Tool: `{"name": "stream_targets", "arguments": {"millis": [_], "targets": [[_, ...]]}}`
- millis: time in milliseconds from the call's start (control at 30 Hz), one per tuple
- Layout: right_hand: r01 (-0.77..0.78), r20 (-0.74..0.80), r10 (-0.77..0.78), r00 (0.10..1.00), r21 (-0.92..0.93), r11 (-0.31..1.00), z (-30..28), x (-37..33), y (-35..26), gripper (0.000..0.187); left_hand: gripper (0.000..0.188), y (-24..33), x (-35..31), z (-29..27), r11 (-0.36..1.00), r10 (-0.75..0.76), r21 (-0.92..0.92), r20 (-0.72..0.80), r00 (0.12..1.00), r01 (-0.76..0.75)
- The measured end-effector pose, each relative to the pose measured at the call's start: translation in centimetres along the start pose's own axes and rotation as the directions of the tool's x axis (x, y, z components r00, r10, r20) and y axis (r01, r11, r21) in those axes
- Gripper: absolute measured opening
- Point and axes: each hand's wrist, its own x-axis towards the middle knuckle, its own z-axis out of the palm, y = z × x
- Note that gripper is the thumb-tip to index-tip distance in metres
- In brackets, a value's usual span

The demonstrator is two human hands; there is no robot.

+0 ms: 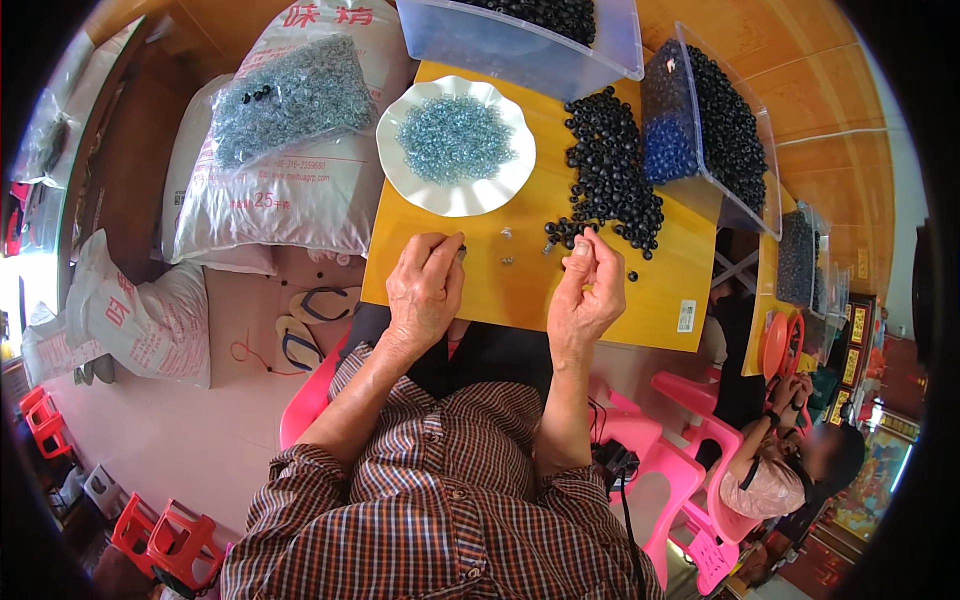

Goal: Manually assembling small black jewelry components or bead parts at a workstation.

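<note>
My left hand (425, 285) is closed over the table's near edge, thumb and fingers pinched together. A small dark bit shows at its fingertips, too small to name. My right hand (587, 295) is also closed in a pinch, beside the near end of a spread of black beads (610, 150); what it holds, if anything, is hidden. Between the hands a few small clear pieces (507, 261) lie on the yellow table (400, 262). Beyond my left hand, a white wavy-rimmed dish (392, 150) holds many small clear bluish pieces (458, 138).
Clear plastic bins (520, 50) of black beads stand at the table's far side; another bin (708, 185) also holds blue pieces. White sacks (280, 215) and a bag of clear pieces (295, 105) lie left. Sandals (300, 340) are on the floor. Another person (765, 480) sits right, near pink chairs (670, 485).
</note>
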Motion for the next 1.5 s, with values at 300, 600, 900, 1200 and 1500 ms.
{"name": "stream_targets", "arguments": {"millis": [300, 600, 900, 1200, 1500], "targets": [[0.023, 0.034, -0.022, 0.999, -0.044, 0.999, -0.3, -1.2, 1.3, 0.014, 0.025, -0.1, 0.0, 0.0, 1.0, 0.006, 0.013, 0.001, 1.0, -0.006], [0.288, 0.183, -0.274, 0.944, -0.055, 0.956, 2.4, -1.5, -0.3, 0.02, 0.027, 0.0, -0.2, 0.1, 1.0, -0.016, 0.007, -0.005, 1.0, 0.016], [0.429, 0.29, -0.37, 0.883, -0.176, 0.886, 4.5, -1.4, 1.1, 0.023, 0.029, 0.1, -0.1, 0.0, 1.0, -0.01, 0.005, 0.011, 1.0, 0.01], [0.106, 0.188, -0.09, 0.978, -0.08, 0.991, 0.1, -1.9, 1.4, 0.033, 0.027, -0.1, -0.1, 0.1, 1.0, -0.006, 0.022, 0.002, 1.0, 0.006], [0.069, 0.384, 0.026, 0.923, -0.23, 0.971, 1.0, -1.8, 1.2, 0.047, 0.028, 0.1, -0.2, 0.1, 1.0, -0.006, 0.021, 0.01, 1.0, 0.006]]}}
